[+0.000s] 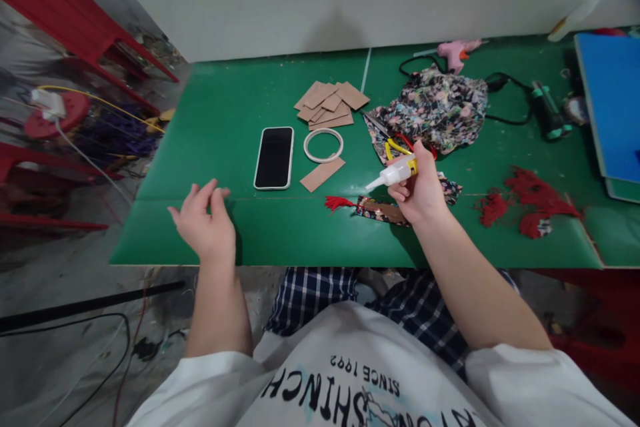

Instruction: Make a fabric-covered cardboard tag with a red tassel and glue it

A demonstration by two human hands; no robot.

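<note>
My right hand [423, 190] grips a white glue bottle [397, 171] with a yellow label, its nozzle tipped down to the left. Below the nozzle lies a strip of flowered fabric with a brown middle, like a bookmark [383, 209], partly hidden by the hand. A red tassel [339, 203] is tied to its left end. Over the table's left part hovers my left hand [205, 217], fingers apart and holding nothing. Yellow and red handled tools [397, 146], one with scissor-like blades, rest just beyond the bottle.
A phone [275, 158], a tape roll [323, 145], a cardboard piece [323, 174] and a cardboard pile [330, 105] occupy the middle. Farther right are flowered fabric [440, 107], a pink glue gun [456, 55], red tassels [535, 197] and a blue board [613, 103]. A wall borders the back.
</note>
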